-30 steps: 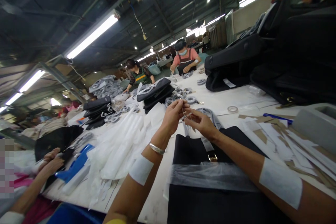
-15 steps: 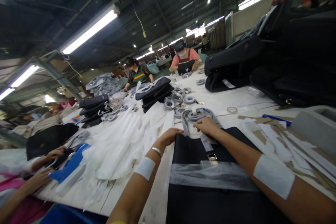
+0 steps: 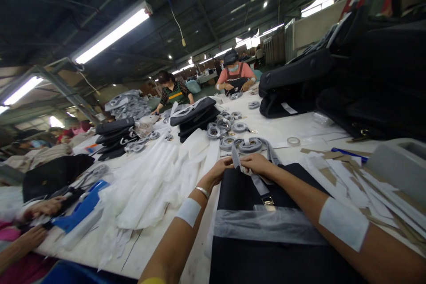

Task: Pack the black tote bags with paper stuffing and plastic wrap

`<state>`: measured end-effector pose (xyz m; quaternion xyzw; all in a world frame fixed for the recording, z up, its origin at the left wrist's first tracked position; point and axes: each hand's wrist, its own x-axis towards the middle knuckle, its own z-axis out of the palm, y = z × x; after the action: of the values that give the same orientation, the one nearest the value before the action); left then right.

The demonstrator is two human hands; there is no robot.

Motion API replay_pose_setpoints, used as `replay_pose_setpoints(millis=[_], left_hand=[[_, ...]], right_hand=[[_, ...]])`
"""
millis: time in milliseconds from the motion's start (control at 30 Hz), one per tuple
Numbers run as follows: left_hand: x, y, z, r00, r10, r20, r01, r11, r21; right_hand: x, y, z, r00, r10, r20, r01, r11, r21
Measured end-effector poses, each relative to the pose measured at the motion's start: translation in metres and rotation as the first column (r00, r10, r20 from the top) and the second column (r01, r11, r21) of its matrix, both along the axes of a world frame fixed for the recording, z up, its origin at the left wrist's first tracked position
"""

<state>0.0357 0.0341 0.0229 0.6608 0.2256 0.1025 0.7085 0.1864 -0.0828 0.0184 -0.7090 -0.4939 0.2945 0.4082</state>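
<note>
A black bag lies on the table in front of me, with a translucent plastic band around it and a gold buckle on its flap. At the bag's far edge, my left hand pinches a plastic-wrapped grey strap whose end stands up. My right hand is bent close beside it, its fingers closed on the same strap; the fingertips are partly hidden. The rest of the strap curves behind my right hand towards a coil. A short wrapped strap piece hangs down to the buckle.
White sheets heap to the left, near a blue tape dispenser and a co-worker's hands. Several coiled straps and stacked black bags stand beyond. On the right are paper strips, a grey bin and more bags.
My right hand has moved left, close to my left hand. The strap between them, which hung down over the bag's edge, now has its end turned upward.
</note>
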Motion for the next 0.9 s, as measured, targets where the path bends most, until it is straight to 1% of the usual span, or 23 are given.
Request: replay_pose_setpoints(millis=[67, 167, 233, 300, 367, 467, 567, 633, 667, 700, 733, 800, 867, 900], left_hand=[[-0.001, 0.005, 0.002, 1.000, 0.001, -0.014, 0.000, 0.999, 0.038], [-0.013, 0.017, 0.005, 0.998, 0.056, -0.041, -0.052, 0.995, 0.091], [-0.026, 0.025, 0.010, 0.993, 0.109, -0.038, -0.104, 0.989, 0.102], [-0.037, 0.027, 0.017, 0.988, 0.157, -0.007, -0.156, 0.985, 0.078], [-0.044, 0.024, 0.023, 0.981, 0.191, 0.040, -0.192, 0.981, 0.031], [-0.044, 0.014, 0.030, 0.970, 0.217, 0.105, -0.215, 0.976, -0.034], [-0.037, 0.004, 0.030, 0.955, 0.244, 0.168, -0.230, 0.968, -0.103], [-0.032, 0.001, 0.027, 0.950, 0.254, 0.183, -0.238, 0.965, -0.106], [-0.030, 0.000, 0.025, 0.951, 0.252, 0.179, -0.240, 0.967, -0.087], [-0.029, -0.001, 0.023, 0.953, 0.247, 0.174, -0.240, 0.969, -0.063], [-0.028, -0.002, 0.021, 0.956, 0.239, 0.168, -0.236, 0.971, -0.038], [-0.027, -0.003, 0.020, 0.961, 0.224, 0.165, -0.230, 0.973, 0.021], [-0.027, -0.006, 0.021, 0.959, 0.223, 0.173, -0.241, 0.966, 0.090], [-0.027, -0.007, 0.023, 0.957, 0.225, 0.183, -0.249, 0.962, 0.117]], right_hand=[[0.001, -0.001, 0.001, 0.999, -0.016, -0.030, 0.017, 0.999, 0.030], [0.004, -0.001, 0.003, 0.993, -0.070, -0.092, 0.079, 0.992, 0.097], [0.002, 0.001, 0.003, 0.979, -0.103, -0.177, 0.128, 0.982, 0.139], [-0.002, 0.002, 0.003, 0.949, -0.100, -0.299, 0.153, 0.975, 0.158], [-0.007, 0.004, 0.003, 0.899, -0.049, -0.435, 0.135, 0.976, 0.170], [-0.013, 0.003, 0.007, 0.805, 0.052, -0.591, 0.088, 0.975, 0.206], [-0.015, -0.001, 0.015, 0.737, 0.128, -0.664, 0.064, 0.964, 0.257], [-0.016, -0.004, 0.018, 0.700, 0.238, -0.673, 0.016, 0.938, 0.348], [-0.016, -0.004, 0.018, 0.698, 0.288, -0.656, -0.008, 0.919, 0.395], [-0.016, -0.004, 0.017, 0.720, 0.310, -0.621, -0.021, 0.904, 0.426], [-0.016, -0.003, 0.015, 0.762, 0.294, -0.577, -0.018, 0.900, 0.435], [-0.016, -0.001, 0.008, 0.854, 0.180, -0.489, 0.035, 0.916, 0.399], [-0.014, 0.002, 0.003, 0.894, 0.086, -0.439, 0.087, 0.930, 0.358], [-0.013, 0.003, 0.001, 0.906, 0.066, -0.418, 0.092, 0.933, 0.348]])
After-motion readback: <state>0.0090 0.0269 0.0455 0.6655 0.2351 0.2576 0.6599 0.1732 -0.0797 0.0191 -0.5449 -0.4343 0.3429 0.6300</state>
